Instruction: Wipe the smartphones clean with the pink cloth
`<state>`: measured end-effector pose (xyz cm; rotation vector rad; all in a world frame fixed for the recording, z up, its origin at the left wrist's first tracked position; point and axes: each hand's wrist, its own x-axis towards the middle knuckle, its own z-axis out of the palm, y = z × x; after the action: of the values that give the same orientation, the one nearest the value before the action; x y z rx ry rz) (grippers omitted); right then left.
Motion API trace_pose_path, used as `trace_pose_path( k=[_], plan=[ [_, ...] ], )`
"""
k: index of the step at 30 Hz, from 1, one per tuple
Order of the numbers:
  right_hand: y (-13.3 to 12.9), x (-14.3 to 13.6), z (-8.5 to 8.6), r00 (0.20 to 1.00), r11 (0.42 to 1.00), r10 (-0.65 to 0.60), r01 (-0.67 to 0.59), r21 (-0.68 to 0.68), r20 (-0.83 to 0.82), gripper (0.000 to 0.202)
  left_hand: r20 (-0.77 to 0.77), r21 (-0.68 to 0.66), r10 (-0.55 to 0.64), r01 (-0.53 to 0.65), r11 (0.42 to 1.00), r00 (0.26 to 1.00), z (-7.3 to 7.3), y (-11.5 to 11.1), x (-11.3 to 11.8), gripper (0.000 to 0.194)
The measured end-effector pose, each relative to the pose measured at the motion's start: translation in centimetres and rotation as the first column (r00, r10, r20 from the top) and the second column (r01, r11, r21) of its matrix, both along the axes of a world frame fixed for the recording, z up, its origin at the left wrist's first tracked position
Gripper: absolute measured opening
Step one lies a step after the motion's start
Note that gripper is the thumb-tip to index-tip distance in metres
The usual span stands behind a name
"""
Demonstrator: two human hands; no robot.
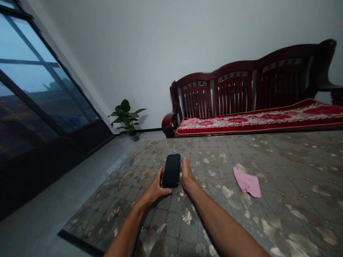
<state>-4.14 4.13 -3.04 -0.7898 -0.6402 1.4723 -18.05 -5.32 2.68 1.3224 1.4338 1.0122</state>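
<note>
A black smartphone (172,170), its screen dark, is between my two hands over the patterned tablecloth (203,214). My left hand (157,187) grips its lower left side, fingers along the left edge and thumb by the bottom corner. Along the right edge, my right hand (187,175) is held upright with its fingers stretched out, close to the phone; whether it touches cannot be made out. Whether the phone rests on the cloth or is slightly raised is also unclear. Several coloured rubber bands (141,175) lie to the left of my left hand.
A folded pink cloth (247,182) lies on the table to the right. Beyond the table stands a dark wooden bench (235,89) with a red floral cushion (257,119). A potted plant (128,116) is in the back left corner, beside a dark-framed window (40,71).
</note>
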Motion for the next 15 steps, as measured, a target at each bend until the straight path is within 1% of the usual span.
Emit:
trace_pose_path(
  k=[2,4,7,12,15],
  plan=[
    [-0.4,-0.4,0.1,0.995,1.000,-0.023,0.024,-0.017,0.094,0.085,-0.100,0.067,0.019,-0.012,0.998,0.995,-0.7,0.4,0.2,0.131],
    [-0.8,-0.8,0.3,0.986,0.999,-0.028,0.030,-0.013,0.165,0.089,-0.178,0.101,0.062,-0.044,0.994,0.982,-1.2,1.0,0.2,0.120],
    [-1.2,-1.2,0.6,0.967,0.999,-0.034,0.035,-0.001,0.251,0.091,-0.221,0.105,0.085,-0.063,0.993,0.972,-1.4,1.8,-0.5,0.109],
    [-1.6,-1.8,0.9,0.929,0.998,-0.051,0.040,0.037,0.366,0.084,-0.240,0.128,0.014,0.017,0.992,0.971,-1.0,2.7,-1.9,0.099],
    [-1.8,-2.4,1.1,0.903,0.998,-0.070,0.060,0.035,0.425,0.080,-0.227,0.090,-0.033,0.054,0.995,0.973,-0.5,3.2,-2.5,0.094]
  ],
)
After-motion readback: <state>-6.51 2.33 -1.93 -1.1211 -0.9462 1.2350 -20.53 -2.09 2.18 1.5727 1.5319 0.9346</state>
